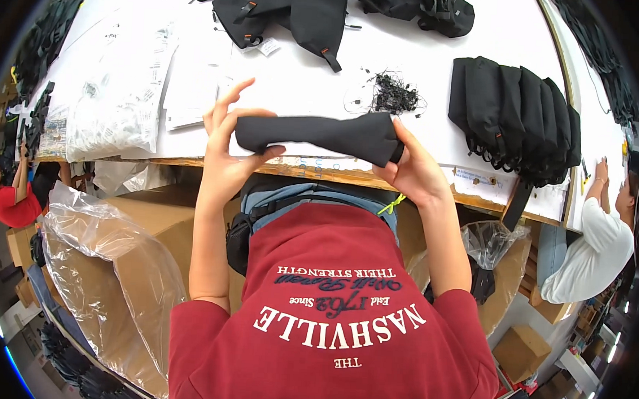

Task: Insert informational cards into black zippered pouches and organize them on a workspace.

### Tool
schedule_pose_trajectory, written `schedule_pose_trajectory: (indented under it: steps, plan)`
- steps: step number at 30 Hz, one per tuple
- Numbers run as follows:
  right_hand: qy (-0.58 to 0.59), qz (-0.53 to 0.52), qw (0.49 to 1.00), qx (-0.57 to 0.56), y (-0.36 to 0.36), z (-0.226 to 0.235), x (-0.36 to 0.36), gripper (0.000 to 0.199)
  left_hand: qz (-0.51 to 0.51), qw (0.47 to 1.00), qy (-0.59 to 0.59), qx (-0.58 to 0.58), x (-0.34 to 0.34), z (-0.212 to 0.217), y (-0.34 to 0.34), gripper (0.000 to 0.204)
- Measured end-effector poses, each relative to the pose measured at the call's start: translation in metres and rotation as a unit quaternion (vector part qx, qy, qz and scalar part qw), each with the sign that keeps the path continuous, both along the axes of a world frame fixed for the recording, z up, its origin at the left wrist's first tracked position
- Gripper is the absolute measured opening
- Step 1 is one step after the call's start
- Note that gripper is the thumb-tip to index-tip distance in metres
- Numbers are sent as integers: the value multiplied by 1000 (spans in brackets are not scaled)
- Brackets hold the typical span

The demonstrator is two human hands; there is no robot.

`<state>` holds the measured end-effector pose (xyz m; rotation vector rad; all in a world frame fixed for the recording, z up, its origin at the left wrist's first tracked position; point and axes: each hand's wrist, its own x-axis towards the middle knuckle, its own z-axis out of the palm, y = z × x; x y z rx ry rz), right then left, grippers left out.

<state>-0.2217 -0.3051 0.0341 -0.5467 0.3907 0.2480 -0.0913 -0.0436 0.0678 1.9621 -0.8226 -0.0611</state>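
A long, narrow black fabric piece (312,135), folded or rolled flat, is stretched level between my hands above the table's front edge. My left hand (225,138) grips its left end, thumb below and fingers above, with one finger raised. At the wider right end, my right hand (420,170) pinches the fabric with the thumb and fingers around the edge. Whether it is a pouch or part of a bag I cannot tell. Beyond it on the white table (304,83) lies a small tangle of black cords or tags (394,93).
Black bags (293,14) lie at the far side. A row of folded black bags (512,112) stands on the right. Clear plastic bags (119,91) cover the left. Plastic-lined cardboard boxes (113,275) stand below. One person (592,235) works at right, another (13,194) at far left.
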Motion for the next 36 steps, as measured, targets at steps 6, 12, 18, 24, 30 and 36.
schedule_pose_trajectory:
  steps: [6, 12, 18, 24, 30, 36]
  plan:
    - [-125, -43, 887, -442, 24, 18, 13, 51, 33, 958, 237, -158, -12, -4, -1, 26]
    - [-276, -104, 812, -503, 20, 33, 15, 41, 19, 943, 205, -261, -24, -8, -21, 31]
    - [-251, 9, 795, -552, -9, 55, 1, 18, -18, 923, 202, -326, -22, -37, -24, 24]
    - [-151, 146, 797, -566, -43, 68, -26, 28, -90, 933, 271, -217, -23, -32, -30, 43]
    - [-58, -171, 773, -608, -112, 96, -90, 30, 105, 993, -5, 59, 47, -41, 10, 45]
    - [43, -436, 298, -848, -244, 121, -126, 31, 272, 899, -137, 315, 137, -78, 114, 71]
